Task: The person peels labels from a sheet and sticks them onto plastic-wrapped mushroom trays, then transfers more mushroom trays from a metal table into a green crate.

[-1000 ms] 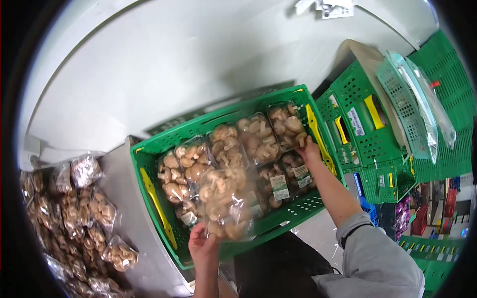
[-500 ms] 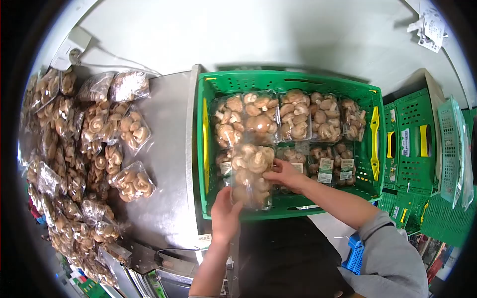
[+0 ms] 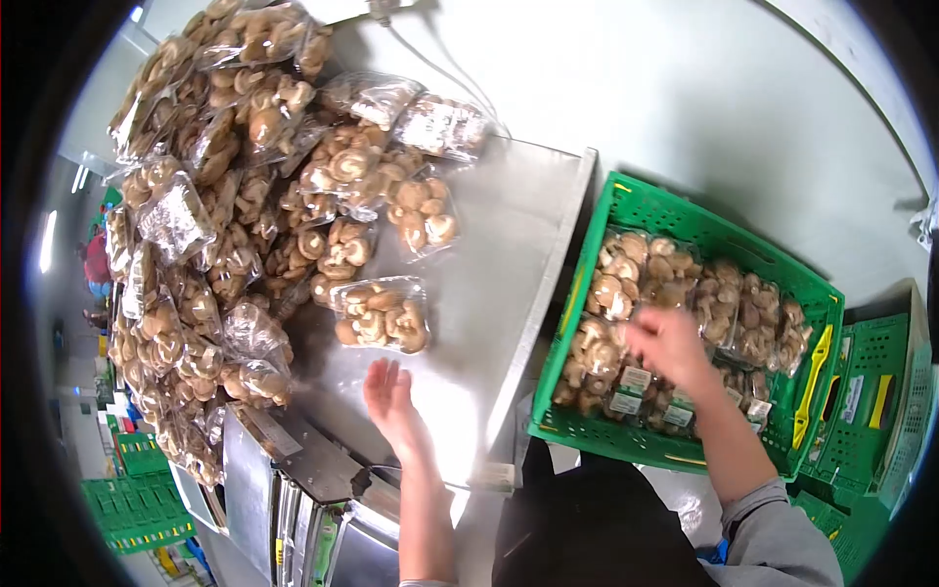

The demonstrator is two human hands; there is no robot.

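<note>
My left hand hovers open over the steel table, fingers spread, just below a clear pack of mushrooms that lies apart from the heap. My right hand is blurred above the packs inside the green crate at the table's right edge; whether it grips a pack cannot be made out. The crate is filled with wrapped mushroom packs, some with white labels.
A large heap of wrapped mushroom packs covers the table's left and far side. More green crates stand at the right. A cable runs along the white wall. A machine edge sits below the table.
The view has swung left. The pack that both hands held over the crate is no longer in them. My left hand moved over the table, my right stayed over the crate.
</note>
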